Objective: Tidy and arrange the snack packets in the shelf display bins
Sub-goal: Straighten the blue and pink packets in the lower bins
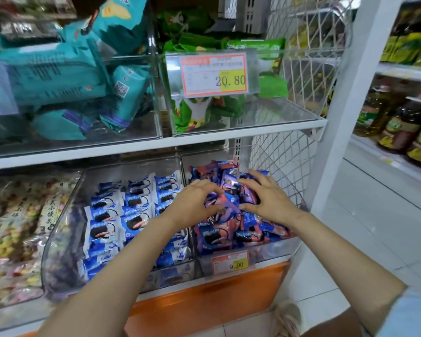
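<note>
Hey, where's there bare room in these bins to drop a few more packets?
Roomiest: the bare floor of the green packet bin, right of the 20.80 price tag. A thin strip lies before the teal packets. Crowded: the pink-and-blue packets heaped under the left hand and right hand; the blue-and-white packets fill their bin.

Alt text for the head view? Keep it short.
A person's left hand and right hand grip pink-and-blue packets heaped in the lower right bin. The next bin left holds rows of blue-and-white packets; teal bags and green bags fill the bins above.
</note>
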Action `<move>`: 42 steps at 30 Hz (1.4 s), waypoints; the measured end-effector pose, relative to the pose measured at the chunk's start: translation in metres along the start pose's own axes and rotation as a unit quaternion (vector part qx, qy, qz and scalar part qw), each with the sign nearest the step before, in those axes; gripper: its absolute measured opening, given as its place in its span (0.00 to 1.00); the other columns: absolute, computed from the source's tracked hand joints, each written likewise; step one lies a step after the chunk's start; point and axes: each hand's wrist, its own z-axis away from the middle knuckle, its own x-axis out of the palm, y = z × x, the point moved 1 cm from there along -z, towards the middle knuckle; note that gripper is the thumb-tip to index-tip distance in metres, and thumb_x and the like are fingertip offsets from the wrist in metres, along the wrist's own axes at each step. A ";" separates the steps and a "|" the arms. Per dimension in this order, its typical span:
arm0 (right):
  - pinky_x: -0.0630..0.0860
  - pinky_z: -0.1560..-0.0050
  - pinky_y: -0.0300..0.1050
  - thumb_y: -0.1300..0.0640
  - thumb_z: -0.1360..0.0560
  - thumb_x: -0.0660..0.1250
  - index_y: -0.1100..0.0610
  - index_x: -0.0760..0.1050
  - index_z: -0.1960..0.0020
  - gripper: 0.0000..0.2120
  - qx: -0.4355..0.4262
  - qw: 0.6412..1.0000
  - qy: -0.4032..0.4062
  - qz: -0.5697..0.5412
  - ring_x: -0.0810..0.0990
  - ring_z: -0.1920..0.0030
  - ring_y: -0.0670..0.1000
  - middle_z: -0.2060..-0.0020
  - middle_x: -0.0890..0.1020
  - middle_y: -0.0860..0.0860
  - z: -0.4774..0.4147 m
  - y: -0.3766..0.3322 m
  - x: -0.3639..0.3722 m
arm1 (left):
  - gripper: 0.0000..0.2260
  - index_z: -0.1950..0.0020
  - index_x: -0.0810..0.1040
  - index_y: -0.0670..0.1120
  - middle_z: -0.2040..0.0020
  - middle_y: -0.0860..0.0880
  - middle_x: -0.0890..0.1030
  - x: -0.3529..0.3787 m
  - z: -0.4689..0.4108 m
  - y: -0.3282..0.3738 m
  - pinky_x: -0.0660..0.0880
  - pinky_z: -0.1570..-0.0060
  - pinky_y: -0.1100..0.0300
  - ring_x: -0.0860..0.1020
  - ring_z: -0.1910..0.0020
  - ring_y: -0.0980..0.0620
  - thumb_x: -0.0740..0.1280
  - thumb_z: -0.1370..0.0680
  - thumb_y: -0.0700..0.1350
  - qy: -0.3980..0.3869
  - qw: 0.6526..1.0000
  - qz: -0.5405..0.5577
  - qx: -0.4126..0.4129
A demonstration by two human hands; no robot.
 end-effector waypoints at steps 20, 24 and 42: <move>0.72 0.40 0.44 0.57 0.25 0.68 0.49 0.80 0.54 0.03 -0.010 0.943 0.015 -0.333 0.78 0.46 0.45 0.51 0.82 0.45 0.016 0.011 -0.031 | 0.26 0.29 0.66 0.53 0.32 0.51 0.70 0.014 -0.026 0.005 0.66 0.40 0.58 0.69 0.35 0.49 0.65 0.25 0.59 -0.235 0.969 -0.051 -0.048; 0.65 0.33 0.43 0.48 0.19 0.56 0.40 0.75 0.40 0.12 -0.008 0.959 -0.083 -0.272 0.70 0.34 0.44 0.37 0.75 0.41 0.002 -0.006 -0.023 | 0.24 0.31 0.68 0.56 0.31 0.54 0.71 0.009 -0.020 0.004 0.68 0.38 0.57 0.70 0.35 0.52 0.64 0.25 0.61 -0.254 0.965 -0.060 -0.018; 0.64 0.32 0.45 0.31 0.28 0.57 0.42 0.78 0.42 0.23 0.029 0.938 -0.177 -0.296 0.71 0.37 0.43 0.38 0.75 0.41 0.005 -0.014 -0.015 | 0.29 0.31 0.66 0.45 0.32 0.44 0.68 0.000 -0.058 -0.039 0.64 0.39 0.57 0.65 0.33 0.45 0.71 0.28 0.52 0.015 0.992 -0.059 -0.113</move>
